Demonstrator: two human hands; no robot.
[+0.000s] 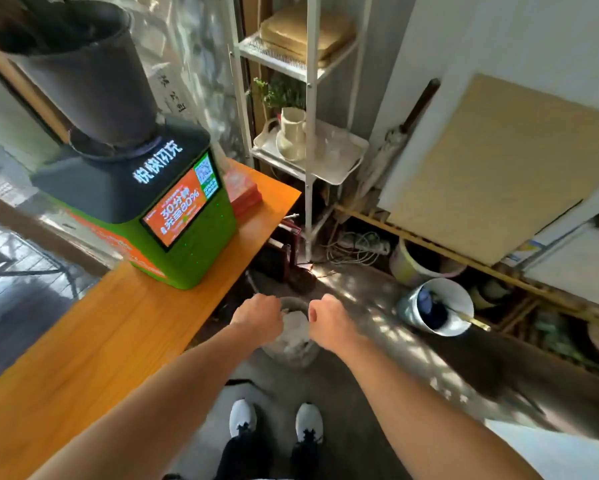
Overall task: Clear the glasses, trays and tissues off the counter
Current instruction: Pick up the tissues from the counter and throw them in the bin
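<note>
Crumpled white tissues [296, 329] fill a round grey bin [291, 356] on the floor in front of my feet. My left hand [258, 318] hovers over the bin's left rim, its fingers curled down onto the edge of the tissues. My right hand [329, 320] is curled like a fist over the right rim, beside the tissues; what its hidden fingers hold is unclear. The orange wooden counter [118, 341] runs along my left. On a white shelf unit, a white tray [346, 171] carries a cream vase [292, 136] and clear glasses [332, 148].
A green charging kiosk [173, 216] with a black plant pot [83, 74] on top stands on the counter, next to a red stack [244, 194]. A metal bucket [436, 308], a pale tub [412, 265], cables and leaning boards crowd the floor to the right.
</note>
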